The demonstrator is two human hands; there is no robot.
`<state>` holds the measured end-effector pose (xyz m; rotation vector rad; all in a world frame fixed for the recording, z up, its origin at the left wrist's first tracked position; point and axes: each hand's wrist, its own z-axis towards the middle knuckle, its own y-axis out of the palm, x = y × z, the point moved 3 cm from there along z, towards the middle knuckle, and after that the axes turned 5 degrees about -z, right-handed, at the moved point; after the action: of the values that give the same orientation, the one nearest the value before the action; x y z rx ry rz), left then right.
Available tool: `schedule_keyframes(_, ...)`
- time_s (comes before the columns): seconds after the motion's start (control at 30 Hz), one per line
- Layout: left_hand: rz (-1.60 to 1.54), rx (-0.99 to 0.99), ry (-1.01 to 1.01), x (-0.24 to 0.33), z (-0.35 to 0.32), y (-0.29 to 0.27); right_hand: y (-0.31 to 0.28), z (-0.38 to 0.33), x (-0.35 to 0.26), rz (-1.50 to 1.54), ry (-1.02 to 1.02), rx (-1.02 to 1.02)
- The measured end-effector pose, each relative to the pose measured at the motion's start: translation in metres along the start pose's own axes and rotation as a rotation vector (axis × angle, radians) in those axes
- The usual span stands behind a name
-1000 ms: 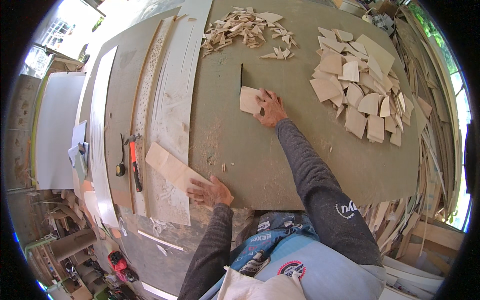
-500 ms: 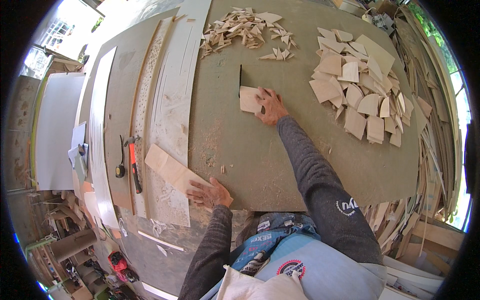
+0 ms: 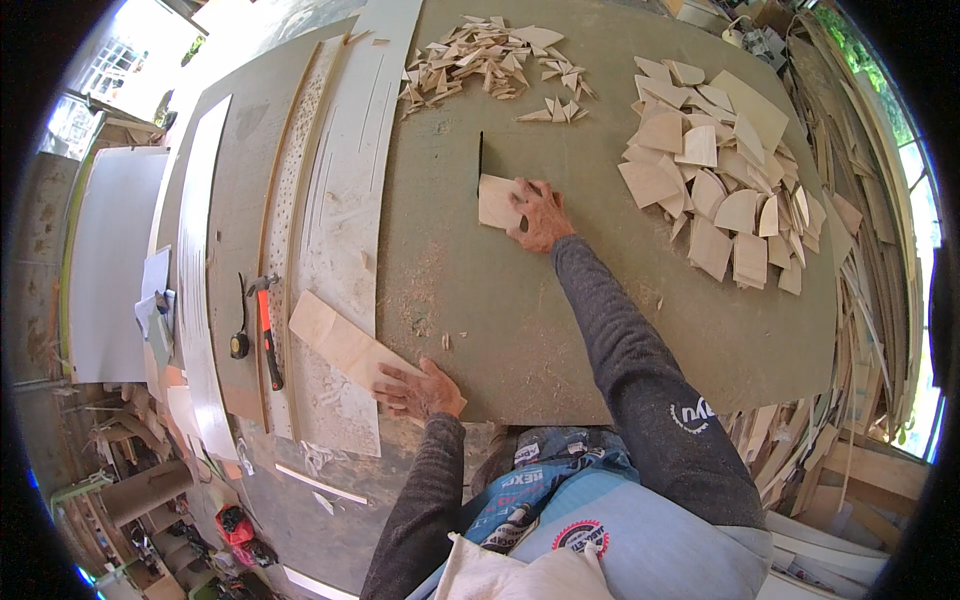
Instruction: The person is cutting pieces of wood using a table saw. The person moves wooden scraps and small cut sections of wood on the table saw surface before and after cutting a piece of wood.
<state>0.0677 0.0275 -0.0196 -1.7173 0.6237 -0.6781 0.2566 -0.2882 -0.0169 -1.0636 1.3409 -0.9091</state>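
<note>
My right hand (image 3: 540, 212) presses a small pale plywood piece (image 3: 496, 201) flat on the green table top (image 3: 520, 330), right beside a thin dark blade slot (image 3: 481, 156). The fingers lie over the piece's right half. My left hand (image 3: 422, 388) rests flat at the table's near left edge, its fingertips on the end of a long pale wood offcut (image 3: 345, 343) that lies slanted across a white board (image 3: 340, 230). Both arms wear dark grey sleeves.
A heap of cut plywood shapes (image 3: 715, 180) lies to the right. Small triangular offcuts (image 3: 485, 62) are piled at the far side. A hammer with an orange handle (image 3: 266, 335) lies at the left. Scrap wood (image 3: 860, 330) is stacked beyond the right edge.
</note>
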Motion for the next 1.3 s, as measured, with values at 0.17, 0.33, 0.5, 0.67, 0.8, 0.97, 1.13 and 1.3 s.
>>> schedule_keyframes(0.17, -0.029, -0.015, 0.005, -0.003, 0.002, 0.004, 0.001, -0.002, -0.001, 0.022, 0.003, 0.004)
schedule_keyframes(0.33, -0.03, -0.027, 0.014, -0.001, 0.0, -0.001, 0.003, 0.0, 0.001, 0.058, 0.026, 0.011)
schedule_keyframes(0.5, -0.039, -0.012, 0.026, -0.003, 0.0, -0.002, -0.001, 0.003, -0.001, 0.049, 0.028, -0.006)
schedule_keyframes(0.67, -0.048, -0.002, 0.026, -0.004, 0.001, 0.003, 0.003, 0.006, 0.001, 0.015, 0.04, 0.001)
schedule_keyframes(0.8, -0.064, -0.003, 0.02, -0.003, 0.0, 0.003, 0.004, 0.007, 0.0, 0.018, 0.056, -0.005)
schedule_keyframes(0.97, -0.061, -0.001, 0.019, -0.005, 0.002, 0.005, 0.009, 0.009, -0.001, 0.033, 0.074, 0.023)
schedule_keyframes(1.13, -0.017, 0.004, 0.015, 0.004, -0.005, -0.004, 0.016, 0.003, 0.004, 0.045, 0.04, 0.055)
schedule_keyframes(1.3, -0.004, 0.014, 0.017, 0.001, -0.004, -0.001, 0.005, -0.003, -0.008, 0.068, 0.071, 0.003)
